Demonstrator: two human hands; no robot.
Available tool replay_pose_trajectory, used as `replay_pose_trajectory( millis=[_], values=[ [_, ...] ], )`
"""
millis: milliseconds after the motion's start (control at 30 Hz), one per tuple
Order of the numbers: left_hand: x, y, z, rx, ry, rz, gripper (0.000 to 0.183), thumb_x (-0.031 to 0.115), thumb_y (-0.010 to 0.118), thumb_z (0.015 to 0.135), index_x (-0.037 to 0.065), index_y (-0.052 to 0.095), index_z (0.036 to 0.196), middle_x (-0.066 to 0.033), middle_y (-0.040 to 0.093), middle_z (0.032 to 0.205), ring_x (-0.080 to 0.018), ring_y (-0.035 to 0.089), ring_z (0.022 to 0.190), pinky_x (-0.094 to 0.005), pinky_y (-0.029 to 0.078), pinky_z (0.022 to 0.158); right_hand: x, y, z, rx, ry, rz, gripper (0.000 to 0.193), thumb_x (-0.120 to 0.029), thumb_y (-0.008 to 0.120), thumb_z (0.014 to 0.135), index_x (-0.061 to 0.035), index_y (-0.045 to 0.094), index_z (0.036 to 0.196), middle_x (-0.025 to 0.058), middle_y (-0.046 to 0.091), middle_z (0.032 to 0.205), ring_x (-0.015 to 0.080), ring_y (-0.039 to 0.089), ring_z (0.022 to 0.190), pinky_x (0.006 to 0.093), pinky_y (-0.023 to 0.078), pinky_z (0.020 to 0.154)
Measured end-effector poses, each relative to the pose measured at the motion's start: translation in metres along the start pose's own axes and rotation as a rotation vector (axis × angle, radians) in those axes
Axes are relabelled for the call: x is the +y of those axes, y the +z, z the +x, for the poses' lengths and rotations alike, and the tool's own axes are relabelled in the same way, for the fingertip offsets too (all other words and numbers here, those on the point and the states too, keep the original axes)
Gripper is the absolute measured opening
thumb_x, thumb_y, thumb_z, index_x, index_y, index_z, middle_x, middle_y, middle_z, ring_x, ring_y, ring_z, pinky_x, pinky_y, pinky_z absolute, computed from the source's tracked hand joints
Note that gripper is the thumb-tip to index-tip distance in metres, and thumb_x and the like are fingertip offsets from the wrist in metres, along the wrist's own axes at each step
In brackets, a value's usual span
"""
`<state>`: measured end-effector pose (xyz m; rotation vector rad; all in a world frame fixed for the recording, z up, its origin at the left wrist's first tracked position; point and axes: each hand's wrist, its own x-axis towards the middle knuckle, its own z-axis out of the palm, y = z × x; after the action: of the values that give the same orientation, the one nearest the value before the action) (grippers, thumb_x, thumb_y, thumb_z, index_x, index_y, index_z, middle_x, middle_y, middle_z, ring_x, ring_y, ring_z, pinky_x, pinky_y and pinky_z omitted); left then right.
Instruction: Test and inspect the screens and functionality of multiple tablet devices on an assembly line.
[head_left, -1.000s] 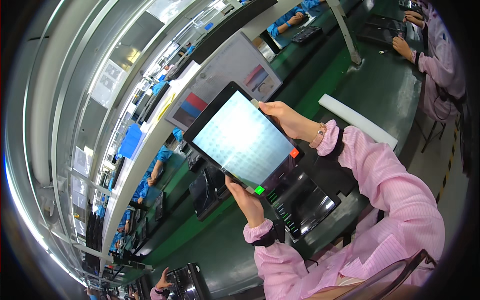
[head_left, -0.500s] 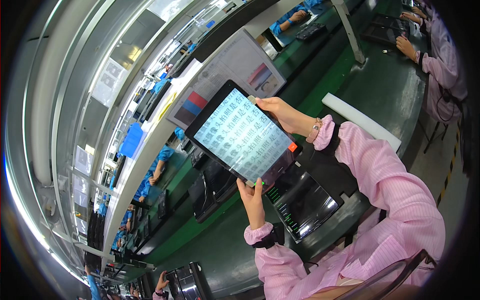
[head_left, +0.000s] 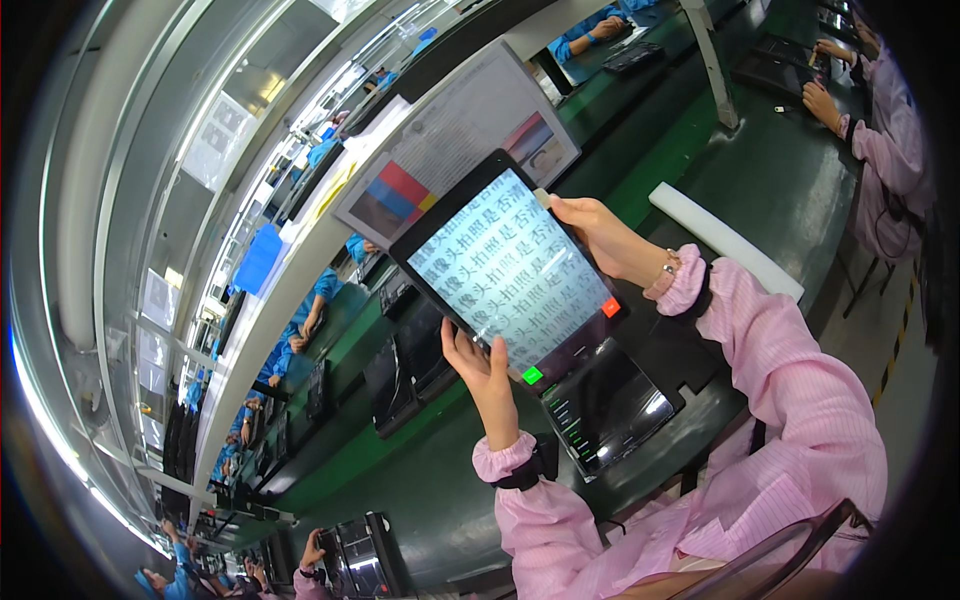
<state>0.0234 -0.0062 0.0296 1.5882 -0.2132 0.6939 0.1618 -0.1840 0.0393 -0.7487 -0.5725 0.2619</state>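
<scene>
A black-framed tablet (head_left: pixel 500 270) is held up and tilted above the bench, its lit screen filled with rows of large dark characters. A red and a green block glow near its lower edge. My left hand (head_left: pixel 484 380) grips the lower left edge, thumb on the front and fingers along the side. On the upper right edge, my right hand (head_left: pixel 608 238) is closed with its thumb by the rim; its other fingers are hidden behind the tablet. Below lies a second tablet-like device (head_left: pixel 615 410), its dark glossy screen showing green lines, next to a black tray (head_left: pixel 675 355).
A long white bar (head_left: pixel 725 238) lies on the green bench (head_left: pixel 440 520) to the right. Behind the tablet leans a printed sheet (head_left: pixel 480 110) in a frame. Black devices (head_left: pixel 400 370) lie to the left. A co-worker in pink (head_left: pixel 890 160) handles a device at far right.
The tablet has shifted slightly right, and the view has moved a little. My left hand now sits farther up the tablet's left edge, so the green block shows fully.
</scene>
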Motion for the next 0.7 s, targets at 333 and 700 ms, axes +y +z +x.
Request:
replay_pose_trajectory(
  millis=[333,700],
  values=[
    [0.022,0.011,0.010,0.217,-0.066,-0.147,0.050,0.011,0.052,0.093,0.001,0.025,0.134,-0.0071,0.057,0.100,-0.0086,0.048,0.089,-0.0216,0.035,0.082,-0.014,0.005,-0.047,-0.041,-0.020,-0.008,0.034,-0.029,0.045,0.097,0.0011,0.059,0.105,0.0015,0.062,0.097,0.0051,0.057,0.084,0.0221,0.048,0.074],
    [0.021,0.008,-0.009,0.140,0.008,-0.114,0.057,0.013,0.052,0.093,0.002,0.020,0.139,-0.0161,0.049,0.124,-0.0162,0.051,0.107,-0.0265,0.038,0.091,-0.019,0.009,-0.065,-0.035,-0.008,-0.016,0.032,-0.030,0.047,0.097,-0.0009,0.058,0.103,-0.0032,0.059,0.092,0.0014,0.053,0.080,0.0205,0.046,0.071]
  ],
)
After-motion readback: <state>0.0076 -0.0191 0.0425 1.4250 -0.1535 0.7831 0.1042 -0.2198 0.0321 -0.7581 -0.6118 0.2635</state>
